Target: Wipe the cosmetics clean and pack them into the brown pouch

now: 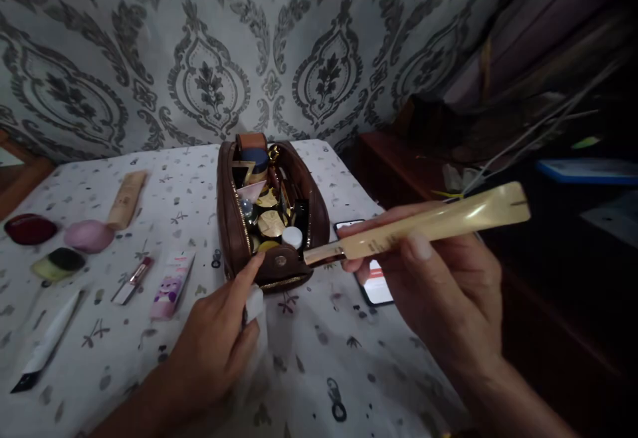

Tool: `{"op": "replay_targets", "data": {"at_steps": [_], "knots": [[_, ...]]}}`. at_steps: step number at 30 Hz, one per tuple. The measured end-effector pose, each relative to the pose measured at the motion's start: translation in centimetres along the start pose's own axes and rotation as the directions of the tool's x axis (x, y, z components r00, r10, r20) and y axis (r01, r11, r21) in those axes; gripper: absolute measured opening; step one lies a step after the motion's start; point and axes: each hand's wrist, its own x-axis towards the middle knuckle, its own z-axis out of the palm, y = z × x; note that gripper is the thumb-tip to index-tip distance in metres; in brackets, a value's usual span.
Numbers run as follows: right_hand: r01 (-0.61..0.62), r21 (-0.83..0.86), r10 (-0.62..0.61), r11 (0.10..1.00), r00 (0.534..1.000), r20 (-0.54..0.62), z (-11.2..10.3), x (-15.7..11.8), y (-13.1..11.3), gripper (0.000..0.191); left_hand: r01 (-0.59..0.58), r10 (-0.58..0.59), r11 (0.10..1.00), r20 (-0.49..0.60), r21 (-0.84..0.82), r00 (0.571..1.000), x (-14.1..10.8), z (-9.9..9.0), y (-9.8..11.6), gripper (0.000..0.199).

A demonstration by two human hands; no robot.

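Observation:
My right hand [438, 272] grips a pale gold squeeze tube [438, 222] between thumb and fingers. Its shiny rose-gold cap points left, at the front right corner of a brown makeup bag [226, 219]. The bag lies unzipped, packed with jars, compacts and a white-lidded container [292, 237]. At the bag's front edge, the index finger of my left hand [214, 331] stretches out and touches the rim. A white tissue [255, 305] is pinched in the same hand, its lower part hanging down blurred.
On the patterned cloth at left lie a pink-purple tube [172, 285], a lipstick [132, 282], a white tube [50, 341], a beige tube [127, 199], a pink sponge [88, 235], a green-and-black sponge [58, 264] and a dark red case [30, 228]. A phone [376, 285] sits partly behind my right hand.

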Motion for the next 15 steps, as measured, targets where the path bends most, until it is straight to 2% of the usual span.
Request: {"op": "replay_targets", "data": {"at_steps": [3, 7, 9, 12, 15], "knots": [[0.023, -0.078, -0.022, 0.997, 1.000, 0.015, 0.2, 1.5, 0.7, 0.017, 0.024, -0.024, 1.000, 0.017, 0.003, 1.000, -0.7, 0.3, -0.7, 0.071], [0.043, -0.235, -0.040, 0.971, 0.999, 0.016, 1.0, 2.9, 1.4, 0.009, -0.013, 0.013, 1.000, 0.006, 0.009, 1.000, -1.1, -0.4, -1.0, 0.060], [0.068, -0.278, -0.064, 0.958, 0.998, 0.026, 1.3, 3.5, 1.9, 0.016, -0.032, 0.032, 0.999, 0.025, 0.006, 0.999, -0.8, -0.9, -1.0, 0.060], [0.112, -0.300, -0.081, 0.947, 0.990, 0.115, 1.3, 4.2, 2.5, 0.016, -0.086, 0.085, 0.996, 0.053, 0.019, 0.995, -0.1, -1.4, -1.2, 0.063], [0.095, -0.345, -0.006, 0.934, 0.968, 0.250, 0.9, 4.7, 2.5, 0.010, -0.160, 0.156, 0.986, 0.078, 0.050, 0.985, 0.2, -1.6, -1.7, 0.066]]}}
